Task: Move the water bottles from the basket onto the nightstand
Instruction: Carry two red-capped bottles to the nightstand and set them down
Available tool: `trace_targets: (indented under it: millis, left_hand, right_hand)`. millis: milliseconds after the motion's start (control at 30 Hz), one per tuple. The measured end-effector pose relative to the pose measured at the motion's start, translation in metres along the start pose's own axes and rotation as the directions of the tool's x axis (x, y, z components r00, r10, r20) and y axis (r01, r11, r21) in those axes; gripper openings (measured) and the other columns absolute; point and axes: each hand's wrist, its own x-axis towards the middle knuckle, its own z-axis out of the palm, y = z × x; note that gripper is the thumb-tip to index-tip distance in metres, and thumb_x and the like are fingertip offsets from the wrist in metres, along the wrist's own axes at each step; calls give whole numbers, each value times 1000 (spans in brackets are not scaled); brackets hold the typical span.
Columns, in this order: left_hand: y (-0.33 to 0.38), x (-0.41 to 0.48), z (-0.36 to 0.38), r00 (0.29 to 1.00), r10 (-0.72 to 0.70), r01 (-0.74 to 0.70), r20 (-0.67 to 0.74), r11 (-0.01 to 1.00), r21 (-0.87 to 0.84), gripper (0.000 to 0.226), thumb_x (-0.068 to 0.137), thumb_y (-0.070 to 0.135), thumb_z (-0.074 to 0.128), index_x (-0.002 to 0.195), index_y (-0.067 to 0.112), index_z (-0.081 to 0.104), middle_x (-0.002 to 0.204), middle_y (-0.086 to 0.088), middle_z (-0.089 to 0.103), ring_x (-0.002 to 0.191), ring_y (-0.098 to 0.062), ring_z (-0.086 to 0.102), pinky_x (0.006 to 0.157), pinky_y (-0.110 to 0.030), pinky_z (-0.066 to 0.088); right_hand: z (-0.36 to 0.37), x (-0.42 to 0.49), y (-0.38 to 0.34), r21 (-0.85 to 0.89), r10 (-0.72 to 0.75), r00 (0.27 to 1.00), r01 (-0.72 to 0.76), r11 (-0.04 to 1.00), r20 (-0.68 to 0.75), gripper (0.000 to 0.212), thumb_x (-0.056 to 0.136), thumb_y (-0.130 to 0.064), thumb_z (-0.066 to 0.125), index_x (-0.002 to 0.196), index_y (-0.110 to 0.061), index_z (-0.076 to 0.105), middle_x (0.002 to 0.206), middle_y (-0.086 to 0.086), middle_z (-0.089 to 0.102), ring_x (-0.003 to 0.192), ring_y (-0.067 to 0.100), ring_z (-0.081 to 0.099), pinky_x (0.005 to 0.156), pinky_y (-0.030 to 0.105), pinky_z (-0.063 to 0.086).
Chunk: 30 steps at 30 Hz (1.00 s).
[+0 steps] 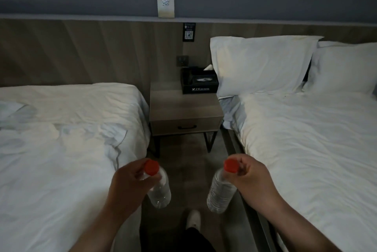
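L hand (130,179), R hand (252,177) bare, forearms bare; wht shoe (193,219), dk trouser leg (196,240).

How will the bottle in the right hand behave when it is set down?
The right bottle hangs from its cap, so it may swing. Tall and narrow, it could tip on the nightstand. Its ribbed plastic probably dents.

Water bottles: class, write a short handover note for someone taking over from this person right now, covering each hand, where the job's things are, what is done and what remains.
The left hand grips the first bottle by its red-capped neck; the right hand grips the second bottle the same way.
Both hang in the air, short of the nightstand. The basket is out of view.
Done: both bottles are in hand.
Left: step forward and stand them on the nightstand's bare front, clear of the tissue box at its back right.
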Motion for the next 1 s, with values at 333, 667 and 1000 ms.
trace_targets:
  millis: [333,667,1000]
  left_hand:
    - [31,155,4,1000,20,-20,4,999,-35,12,70,8,77,78,16,74,77,-4,75,75,-17,71,69,-31,54]
    - [17,296,7,993,-75,69,-92,996,-64,18,66,0,81,71,17,75,68,-5,71,61,-8,64,57,-20,49]
    - [-30,470,13,978,-207,203,-8,964,-171,40,39,46,75,79,45,73,77,8,76,65,-6,68,63,-20,53]
  right_hand:
    - [12,195,-29,-33,-56,991,61,998,117,32,68,-25,81,93,-35,64,91,-17,67,86,-5,61,77,19,51]
    - [48,330,-52,-32,-65,990,69,997,128,31,70,-20,81,91,-35,63,90,-11,69,88,2,65,78,22,55]
    - [103,470,-68,-102,88,990,-76,992,114,29,68,-18,83,84,-36,66,87,-22,70,83,-2,67,77,29,59]
